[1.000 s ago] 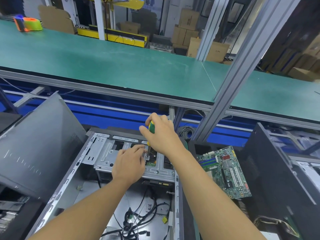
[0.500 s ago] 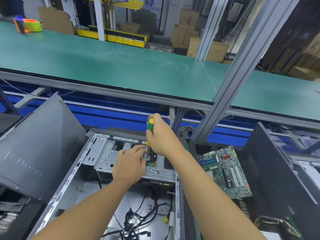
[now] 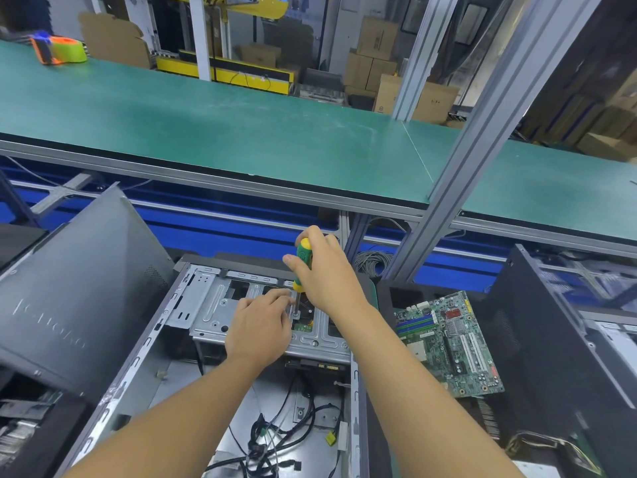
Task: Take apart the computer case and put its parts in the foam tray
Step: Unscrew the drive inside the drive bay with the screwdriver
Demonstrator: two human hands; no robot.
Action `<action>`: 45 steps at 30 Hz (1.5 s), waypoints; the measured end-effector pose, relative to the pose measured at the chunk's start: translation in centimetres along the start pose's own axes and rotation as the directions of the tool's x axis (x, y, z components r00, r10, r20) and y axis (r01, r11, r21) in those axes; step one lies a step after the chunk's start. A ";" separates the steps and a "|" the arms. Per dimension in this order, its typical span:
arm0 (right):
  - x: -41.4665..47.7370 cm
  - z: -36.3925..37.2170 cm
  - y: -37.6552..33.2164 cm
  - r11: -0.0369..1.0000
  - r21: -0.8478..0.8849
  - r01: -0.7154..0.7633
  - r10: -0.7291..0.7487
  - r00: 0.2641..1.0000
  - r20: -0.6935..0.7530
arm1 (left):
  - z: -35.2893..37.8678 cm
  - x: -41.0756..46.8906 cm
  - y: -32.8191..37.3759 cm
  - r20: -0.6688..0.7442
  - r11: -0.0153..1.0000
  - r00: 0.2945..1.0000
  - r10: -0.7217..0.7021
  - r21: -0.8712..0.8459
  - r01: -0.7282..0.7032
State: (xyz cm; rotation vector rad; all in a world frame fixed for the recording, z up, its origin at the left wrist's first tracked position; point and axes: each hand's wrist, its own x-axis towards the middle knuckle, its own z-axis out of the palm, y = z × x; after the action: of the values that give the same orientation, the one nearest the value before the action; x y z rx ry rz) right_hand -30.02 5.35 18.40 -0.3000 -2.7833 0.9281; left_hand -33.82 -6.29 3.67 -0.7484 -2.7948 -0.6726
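A long green-matted table [image 3: 241, 125] ran across the workshop, edged in aluminium, with slanted aluminium frame posts [image 3: 482, 125] rising past it and a blue panel [image 3: 224, 224] beneath. An orange-and-green tape dispenser [image 3: 58, 51] sat at its far left end. Behind it stood stacked cardboard boxes [image 3: 375, 39] and a yellow-and-black rail [image 3: 227, 69].

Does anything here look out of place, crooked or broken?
Nothing looks broken. A bare motherboard lies askew right of the computer case, a dark side panel leans tilted on its left, and loose cables tangle on its floor. The right hand grips a screwdriver.
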 end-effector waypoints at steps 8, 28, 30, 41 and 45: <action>0.2 -1.2 -0.1 0.998 -0.039 0.039 -0.037 0.997 0.061 | 0.0 0.0 0.0 -0.002 1.000 1.000 0.004 -0.016 -0.004; 0.5 -0.9 -0.5 0.995 0.095 0.033 -0.036 0.999 0.036 | 0.0 0.0 0.1 -0.007 1.000 1.000 0.000 -0.018 0.000; 0.5 -1.0 -0.7 0.992 0.128 0.008 -0.017 0.998 0.062 | 0.0 0.0 0.1 0.004 1.000 1.000 -0.002 -0.008 0.002; 0.9 -0.2 -0.3 0.996 0.058 0.061 -0.059 0.998 -0.033 | -0.1 0.0 0.1 -0.003 1.000 1.000 -0.001 -0.015 0.001; 0.9 -0.6 -0.4 0.995 0.065 0.081 -0.081 0.997 -0.004 | 0.0 -0.1 0.0 -0.021 1.000 1.000 0.001 -0.023 -0.001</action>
State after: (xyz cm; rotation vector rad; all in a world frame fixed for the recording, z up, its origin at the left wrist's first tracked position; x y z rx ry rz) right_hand -30.76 5.61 19.19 -0.1758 -2.7348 0.9961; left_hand -33.71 -6.29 3.63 -0.7425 -2.7719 -0.7097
